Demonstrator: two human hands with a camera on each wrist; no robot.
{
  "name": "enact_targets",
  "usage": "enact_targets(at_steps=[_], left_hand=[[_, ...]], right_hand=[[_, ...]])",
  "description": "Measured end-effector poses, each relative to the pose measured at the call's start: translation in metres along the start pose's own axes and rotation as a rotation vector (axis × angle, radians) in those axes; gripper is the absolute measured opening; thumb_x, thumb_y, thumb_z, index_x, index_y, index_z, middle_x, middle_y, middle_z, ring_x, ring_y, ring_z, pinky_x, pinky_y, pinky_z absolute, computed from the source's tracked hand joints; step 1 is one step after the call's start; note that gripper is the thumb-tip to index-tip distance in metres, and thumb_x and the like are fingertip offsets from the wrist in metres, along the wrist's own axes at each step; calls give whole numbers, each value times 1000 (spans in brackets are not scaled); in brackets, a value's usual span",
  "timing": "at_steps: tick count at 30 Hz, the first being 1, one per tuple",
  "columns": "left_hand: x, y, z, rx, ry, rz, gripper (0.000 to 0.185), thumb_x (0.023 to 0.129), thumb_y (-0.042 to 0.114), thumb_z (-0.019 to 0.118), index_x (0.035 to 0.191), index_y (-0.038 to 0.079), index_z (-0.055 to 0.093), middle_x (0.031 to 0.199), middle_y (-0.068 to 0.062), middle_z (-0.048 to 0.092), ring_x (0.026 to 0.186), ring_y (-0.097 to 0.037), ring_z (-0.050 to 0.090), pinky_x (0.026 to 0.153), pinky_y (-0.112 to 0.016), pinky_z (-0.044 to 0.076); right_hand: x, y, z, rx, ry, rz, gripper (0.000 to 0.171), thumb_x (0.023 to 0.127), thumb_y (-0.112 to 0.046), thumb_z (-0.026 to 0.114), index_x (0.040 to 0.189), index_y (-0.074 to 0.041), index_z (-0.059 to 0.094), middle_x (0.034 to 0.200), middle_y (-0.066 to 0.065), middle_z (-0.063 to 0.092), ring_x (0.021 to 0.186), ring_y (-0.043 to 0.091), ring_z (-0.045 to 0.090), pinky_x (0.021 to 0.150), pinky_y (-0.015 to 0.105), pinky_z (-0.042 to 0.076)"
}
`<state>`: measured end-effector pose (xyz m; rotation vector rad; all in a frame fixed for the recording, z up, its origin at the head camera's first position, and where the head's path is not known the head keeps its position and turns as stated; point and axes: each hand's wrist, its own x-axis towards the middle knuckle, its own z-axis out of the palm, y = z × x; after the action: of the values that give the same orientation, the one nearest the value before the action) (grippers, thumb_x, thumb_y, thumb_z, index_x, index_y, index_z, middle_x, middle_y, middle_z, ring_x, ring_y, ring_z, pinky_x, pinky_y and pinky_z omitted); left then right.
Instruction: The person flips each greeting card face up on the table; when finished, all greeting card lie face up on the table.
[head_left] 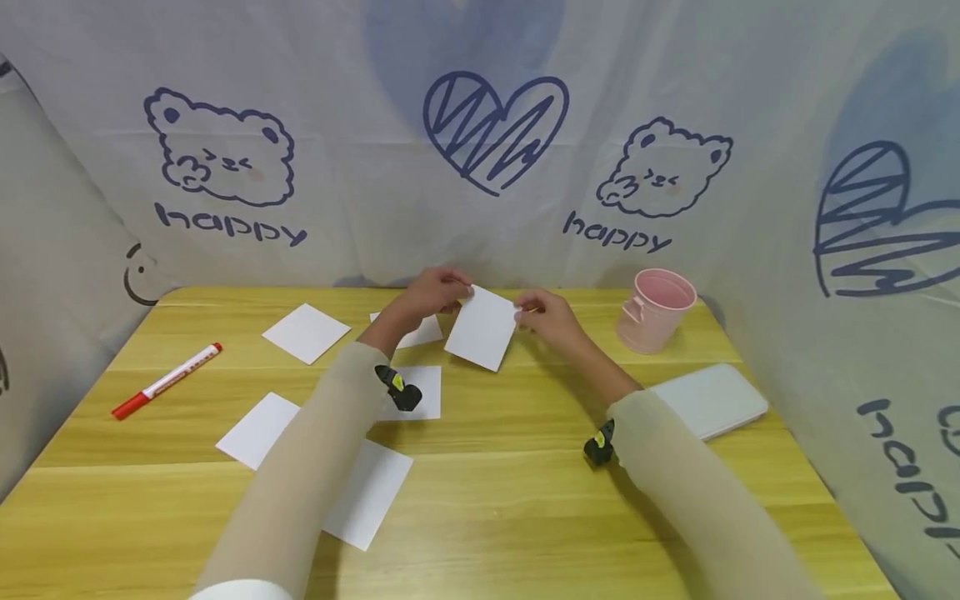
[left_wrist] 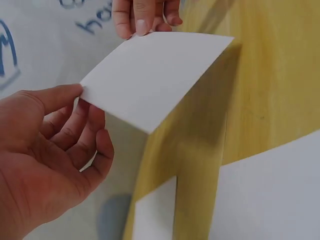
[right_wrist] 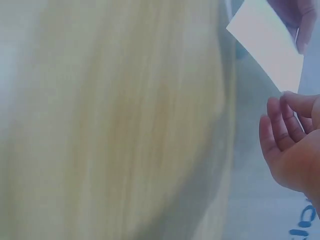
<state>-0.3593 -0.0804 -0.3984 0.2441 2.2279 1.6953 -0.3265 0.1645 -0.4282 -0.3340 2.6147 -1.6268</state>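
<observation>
Card (head_left: 482, 327) held up above the far middle of the tabletop (head_left: 525, 500), between your hands. Your left hand (head_left: 433, 291) pinches its left corner, fingers curled; your right hand (head_left: 545, 317) pinches the right edge. More cards (head_left: 306, 332) lie flat nearby. Pink cup (head_left: 654, 309) just right, marker (head_left: 167, 381) far left.

Both hands, L (left_wrist: 45, 150) & R (left_wrist: 145, 15), pinch opp. corners of white paper card (left_wrist: 155, 75) above wooden table (left_wrist: 270, 90).

A blank white paper card (head_left: 482, 327) — flat, unfolded, tilted — held above the desk (head_left: 525, 467), pinched at two opposite corners.
</observation>
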Motion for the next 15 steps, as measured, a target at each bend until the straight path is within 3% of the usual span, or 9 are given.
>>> enact_targets(at_steps=[7,15], left_hand=[[-40,16,6,-6,-34,54,26,101,21,58,121,4,57,109,-10,62,82,-22,61,83,-43,52],[-94,18,17,22,-51,111,22,101,20,60,117,6,60,100,-7,64,80,-21,57,77,-37,52]], right_hand=[[-40,-25,-7,50,-47,-22,23,97,-10,66,118,-1,64,107,19,67,88,28,66,86,49,56],[-84,-34,-17,97,-137,-180,24,97,-8,66,119,3,64,103,17,67,83,17,64,78,36,58]])
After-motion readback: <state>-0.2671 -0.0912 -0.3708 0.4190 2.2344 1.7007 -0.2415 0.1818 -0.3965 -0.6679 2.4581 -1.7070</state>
